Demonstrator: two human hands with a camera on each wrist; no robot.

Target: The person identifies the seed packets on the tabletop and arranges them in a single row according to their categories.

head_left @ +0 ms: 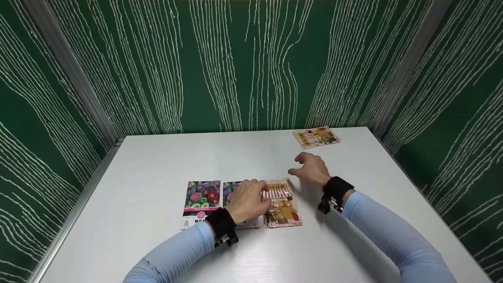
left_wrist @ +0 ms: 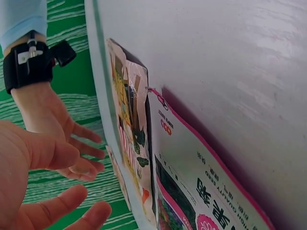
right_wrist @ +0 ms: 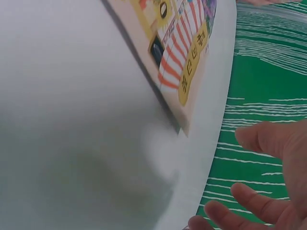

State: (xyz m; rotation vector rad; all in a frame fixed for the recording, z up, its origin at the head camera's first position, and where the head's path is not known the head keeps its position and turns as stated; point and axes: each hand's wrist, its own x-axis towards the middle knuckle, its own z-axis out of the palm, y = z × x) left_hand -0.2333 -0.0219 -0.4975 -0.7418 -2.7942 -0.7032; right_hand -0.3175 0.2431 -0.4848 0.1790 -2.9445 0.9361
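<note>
Three seed packets lie in a row on the white table. The leftmost flower packet (head_left: 202, 196) shows pink and red blooms. Beside it a second flower packet (head_left: 228, 189) is mostly hidden by my left hand (head_left: 248, 201). At the row's right end sits a peach-coloured packet (head_left: 283, 210) with a striped awning picture. My left hand hovers over where these two packets meet; its fingers (left_wrist: 53, 206) are spread and hold nothing. My right hand (head_left: 312, 169), fingers parted and gripping nothing, is above the table, right of the peach packet's top edge.
Another peach packet (head_left: 316, 136) lies near the table's back edge, at the right. Green walls (head_left: 212, 67) with white wavy lines rise behind and on both sides of the white table (head_left: 137, 188).
</note>
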